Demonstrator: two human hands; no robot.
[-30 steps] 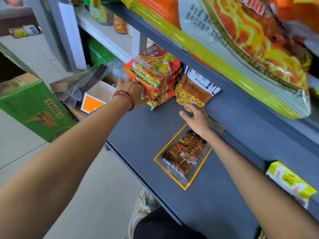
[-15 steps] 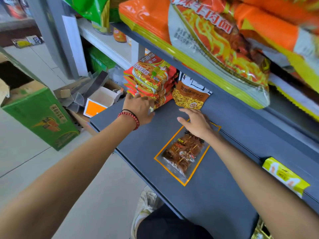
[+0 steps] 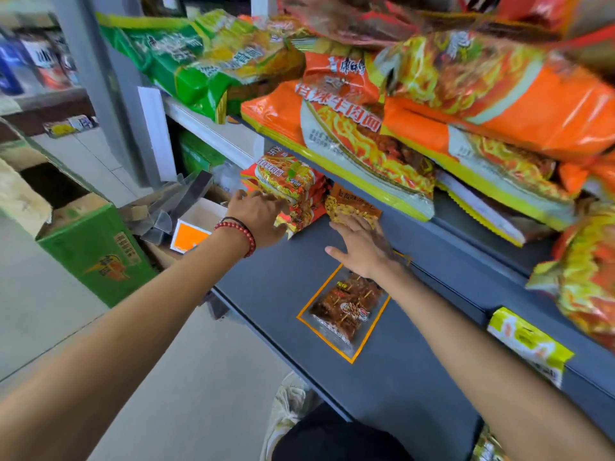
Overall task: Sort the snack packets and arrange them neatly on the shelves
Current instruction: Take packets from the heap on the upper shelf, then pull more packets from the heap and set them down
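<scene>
Well back on the smooth, matte dark grey shelf (image 3: 416,377), at its far left end, sits a stack of red noodle packets (image 3: 289,184), glossy and crinkled, with round printed bowls on top. The left hand (image 3: 256,214), a string of red beads (image 3: 238,232) at its wrist, lies against the stack's near face with fingers stretched out and spread, pressing rather than gripping. Just right of the stack a flat brown seed packet (image 3: 352,207) leans under the upper shelf. The right hand (image 3: 361,247) is flat, fingers straight, its tips touching that packet's lower edge; nothing is held. Its wrist covers the far edge of a clear rectangular packet (image 3: 346,307) with an orange border, lying flat near the middle of the shelf with dark brown pieces inside. Further right lies a yellow-green packet (image 3: 529,341). Overhead, puffy orange noodle packs (image 3: 349,128) overhang the upper shelf, with shiny green packs (image 3: 199,68) to their left. On the tiled floor at left stands an open green cardboard carton (image 3: 96,254).
</scene>
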